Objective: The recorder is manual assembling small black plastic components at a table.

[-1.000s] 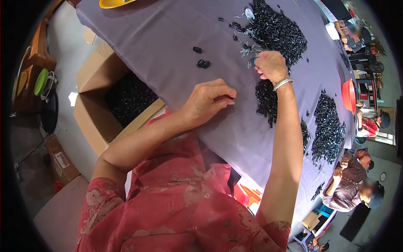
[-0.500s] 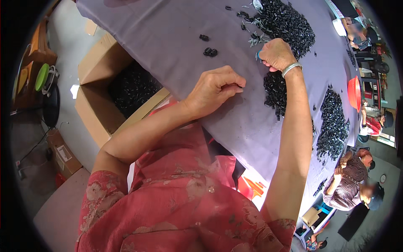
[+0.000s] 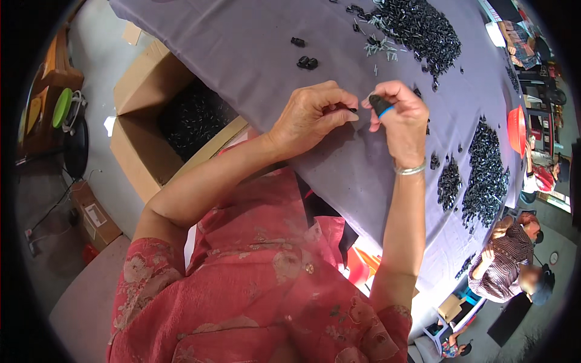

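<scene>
My left hand (image 3: 311,115) is closed in a pinch, with a small black piece (image 3: 353,110) between thumb and forefinger. Just to its right, my right hand (image 3: 407,118) is bent inward with its fingertips close together; what they hold, if anything, is too small to make out. A dark finger cover (image 3: 380,105) with a blue band sits on one of its digits. Beyond my hands, thin pale pins (image 3: 382,49) lie loose beside a large heap of small black parts (image 3: 426,39). Two black clumps (image 3: 307,62) rest on the cloth farther left.
A grey cloth (image 3: 242,48) covers the table. An open cardboard box (image 3: 136,142) holding many black pieces stands at the left edge. More black heaps (image 3: 484,175) lie to the right, near a red basin (image 3: 516,130). A co-worker in a striped shirt (image 3: 502,266) sits at far right.
My right hand has come back from beside the large heap toward my left hand. A black piece now shows in my left pinch. The view has shifted slightly.
</scene>
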Available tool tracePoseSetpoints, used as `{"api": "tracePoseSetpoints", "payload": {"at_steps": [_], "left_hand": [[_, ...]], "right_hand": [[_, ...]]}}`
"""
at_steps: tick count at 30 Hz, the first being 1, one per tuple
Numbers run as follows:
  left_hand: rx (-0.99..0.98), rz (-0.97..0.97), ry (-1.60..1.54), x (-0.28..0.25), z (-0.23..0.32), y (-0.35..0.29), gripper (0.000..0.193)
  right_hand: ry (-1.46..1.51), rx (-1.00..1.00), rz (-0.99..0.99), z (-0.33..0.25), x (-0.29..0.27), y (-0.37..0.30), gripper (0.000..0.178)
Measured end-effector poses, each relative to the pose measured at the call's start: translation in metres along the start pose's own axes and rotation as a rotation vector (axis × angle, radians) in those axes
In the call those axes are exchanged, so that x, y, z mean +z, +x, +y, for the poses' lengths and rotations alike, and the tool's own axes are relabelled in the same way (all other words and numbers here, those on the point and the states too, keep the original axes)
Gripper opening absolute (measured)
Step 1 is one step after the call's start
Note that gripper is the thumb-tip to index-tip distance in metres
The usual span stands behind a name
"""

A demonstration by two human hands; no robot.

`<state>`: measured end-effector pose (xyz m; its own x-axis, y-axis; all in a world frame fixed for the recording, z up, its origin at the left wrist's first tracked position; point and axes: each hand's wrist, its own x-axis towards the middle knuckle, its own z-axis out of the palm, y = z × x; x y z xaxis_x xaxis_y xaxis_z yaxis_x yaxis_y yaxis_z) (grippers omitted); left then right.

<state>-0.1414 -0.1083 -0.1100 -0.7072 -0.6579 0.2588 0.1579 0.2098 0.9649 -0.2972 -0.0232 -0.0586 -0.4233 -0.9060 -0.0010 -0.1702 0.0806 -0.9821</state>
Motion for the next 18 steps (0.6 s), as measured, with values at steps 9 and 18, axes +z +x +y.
{"api": "tracePoseSetpoints", "payload": {"at_steps": [9,18], "left_hand": [[-0.059,0.004,-0.014,0.0,0.001,0.0,0.014],[-0.082,-0.015,-0.005,-0.001,0.005,0.0,0.013]], "right_hand": [[0.015,-0.24,0.037,0.017,0.011,-0.015,0.014],[0.019,-0.263,0.138,0.018,0.015,-0.019,0.014]]}}
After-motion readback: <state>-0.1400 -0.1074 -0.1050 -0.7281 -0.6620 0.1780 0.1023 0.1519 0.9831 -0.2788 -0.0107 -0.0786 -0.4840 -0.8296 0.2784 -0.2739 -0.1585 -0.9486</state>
